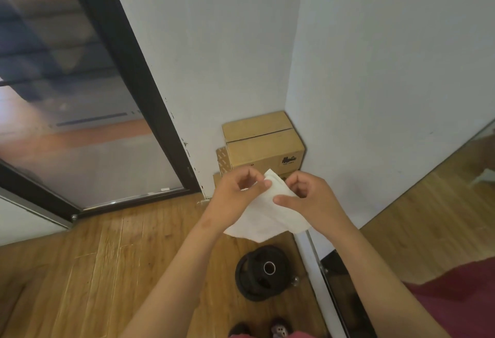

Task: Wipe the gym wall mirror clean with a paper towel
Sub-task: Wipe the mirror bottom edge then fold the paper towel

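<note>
Clearly, the paper towel [267,211] was held in the air by both hands, in front of the body and above the wooden floor [107,257]. It was not touching the wall mirror [442,203], which was seen at the right, apart from the towel. The towel's upper edge was pinched by the left hand [238,198] between thumb and curled fingers. Just beside it, the sheet was gripped by the right hand [308,198], with the thumb laid on the paper. Wiping was judged as not yet begun.

Some troubles could be expected from here. If the thin sheet was pulled apart by the two hands, it could be torn. If it was bunched too small, streaks could be left on the glass. A black weight plate [261,273] was lying on the floor near the feet, so it could be stumbled over when a step toward the mirror was taken.
</note>
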